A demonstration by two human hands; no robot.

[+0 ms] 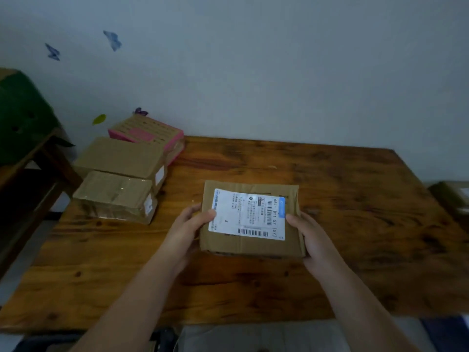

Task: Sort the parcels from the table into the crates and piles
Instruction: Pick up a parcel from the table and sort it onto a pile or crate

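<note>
Left hand (189,228) and right hand (311,237) each clamp one end of the parcel (251,247), thumbs on top and fingers round the side edges. It lies between them, long axis left to right, label (250,214) up, over mid-table (355,199). Neither hand is nearer. Lift-off cannot be confirmed. Other parcels (119,158) sit far left.

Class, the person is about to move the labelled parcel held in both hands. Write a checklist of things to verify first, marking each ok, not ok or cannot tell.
1. Left hand grips the labelled parcel at its left edge: ok.
2. Right hand grips its right edge: ok.
3. Shipping label faces up: ok.
4. Nothing stacked on the parcel: ok.
5. Nearest taped parcel stands apart from it: ok.
6. Where it should go: cannot tell, no crate plainly in view.
</note>
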